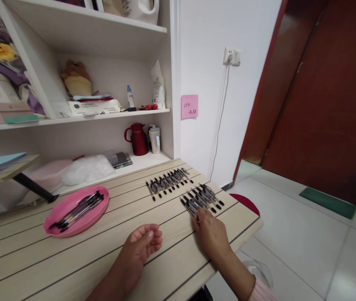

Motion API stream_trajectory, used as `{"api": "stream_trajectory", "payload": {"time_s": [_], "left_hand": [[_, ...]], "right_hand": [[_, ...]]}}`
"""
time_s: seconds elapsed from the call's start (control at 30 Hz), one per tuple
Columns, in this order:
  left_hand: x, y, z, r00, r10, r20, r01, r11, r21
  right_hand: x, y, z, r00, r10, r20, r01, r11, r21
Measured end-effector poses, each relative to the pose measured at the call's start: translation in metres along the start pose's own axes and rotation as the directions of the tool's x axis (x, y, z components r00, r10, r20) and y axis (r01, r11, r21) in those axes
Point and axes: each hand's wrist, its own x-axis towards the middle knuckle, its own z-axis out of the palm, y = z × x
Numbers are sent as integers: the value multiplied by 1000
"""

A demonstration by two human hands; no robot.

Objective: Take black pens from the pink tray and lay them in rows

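Observation:
My right hand reaches to the near end of a row of black-capped, clear-barrelled pens at the table's right. Its fingertips are closed on a pen at the row's left end, which they partly cover. Beyond it, another row of pens lies side by side, all slanting the same way. My left hand rests above the table, palm turned inward, fingers loosely curled and holding nothing. Left of it, a pink oval tray holds a bundle of several more pens.
The striped wooden table ends at a right corner, with a red round seat beside it. Along the back, a white shelf unit holds a red jug, a cup and a plastic bag. A pink note is on the wall.

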Motion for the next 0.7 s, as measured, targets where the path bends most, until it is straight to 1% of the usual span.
{"api": "stream_trajectory", "payload": {"time_s": [0.5, 0.7], "left_hand": [[2, -1, -1, 1000, 7, -2, -7, 1000, 4], [4, -3, -4, 1000, -1, 5, 1, 1000, 5]], "right_hand": [[1, 0, 1, 999, 10, -38, -9, 999, 31], [-6, -2, -3, 993, -15, -114, 19, 999, 29]]}}
